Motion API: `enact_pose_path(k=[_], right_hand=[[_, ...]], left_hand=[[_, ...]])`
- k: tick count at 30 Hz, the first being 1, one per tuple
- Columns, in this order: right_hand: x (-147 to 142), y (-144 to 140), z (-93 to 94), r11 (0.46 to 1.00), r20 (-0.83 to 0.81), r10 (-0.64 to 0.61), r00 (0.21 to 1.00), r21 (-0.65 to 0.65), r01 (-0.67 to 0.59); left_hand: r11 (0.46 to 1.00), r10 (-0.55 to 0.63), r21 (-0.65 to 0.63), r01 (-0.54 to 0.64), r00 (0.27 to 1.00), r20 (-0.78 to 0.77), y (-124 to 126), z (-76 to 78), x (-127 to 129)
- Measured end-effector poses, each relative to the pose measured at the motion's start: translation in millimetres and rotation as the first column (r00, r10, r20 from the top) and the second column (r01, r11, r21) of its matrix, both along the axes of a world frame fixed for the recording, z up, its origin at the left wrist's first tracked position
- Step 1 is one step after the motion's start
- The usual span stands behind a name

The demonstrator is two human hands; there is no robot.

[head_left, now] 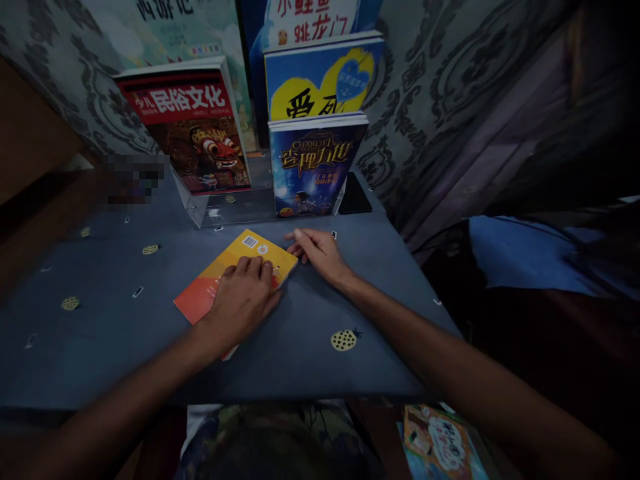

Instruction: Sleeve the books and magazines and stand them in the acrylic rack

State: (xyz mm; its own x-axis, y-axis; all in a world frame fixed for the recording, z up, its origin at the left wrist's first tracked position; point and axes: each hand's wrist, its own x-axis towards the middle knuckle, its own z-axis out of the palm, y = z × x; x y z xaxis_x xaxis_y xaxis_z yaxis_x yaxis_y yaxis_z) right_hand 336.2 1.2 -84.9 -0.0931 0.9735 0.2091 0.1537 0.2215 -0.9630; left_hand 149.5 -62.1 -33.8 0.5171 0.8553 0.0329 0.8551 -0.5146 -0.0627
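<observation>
An orange and yellow book (235, 267) lies flat on the blue-grey tablecloth (125, 333), back cover up with a barcode near its far corner. My left hand (243, 300) rests palm down on the book, fingers together. My right hand (320, 253) touches the book's right far corner with its fingertips, palm low on the cloth.
A clear stand (225, 207) at the back holds a red book (193, 127), a dark blue book (313, 163) and a yellow and blue book (323, 77). A dark flat object (354, 195) lies beside it. Another book (440, 443) lies below the table's front edge.
</observation>
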Motion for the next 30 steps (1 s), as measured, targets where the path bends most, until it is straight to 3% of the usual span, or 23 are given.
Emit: enact_pose_path(k=[10, 15, 22, 27, 30], right_hand=[[2.2, 0.6, 1.7, 1.000, -0.046, 0.006, 0.999, 0.013, -0.005], [2.7, -0.8, 2.7, 0.999, -0.001, -0.003, 1.000, 0.049, 0.003], [1.8, -6.7, 7.5, 0.997, 0.132, -0.029, 0.991, 0.076, 0.019], [-6.3, -16.4, 12.0, 0.992, 0.078, 0.114, 0.990, 0.039, -0.118], [-10.2, -23.1, 13.5, 0.980, 0.139, 0.177, 0.974, 0.066, -0.188]], left_hand=[[0.997, 0.014, -0.070, -0.019, 0.997, -0.078, 3.0, 21.5, 6.6], [1.000, -0.017, -0.024, 0.015, 0.997, -0.075, 2.6, 18.5, 4.8], [0.999, -0.015, -0.039, 0.007, 0.979, -0.206, -4.4, 19.6, 10.6], [0.990, -0.122, -0.099, 0.098, 0.952, -0.280, 1.3, 31.1, -14.3], [0.989, -0.137, -0.092, 0.115, 0.949, -0.283, 3.5, 33.5, -25.4]])
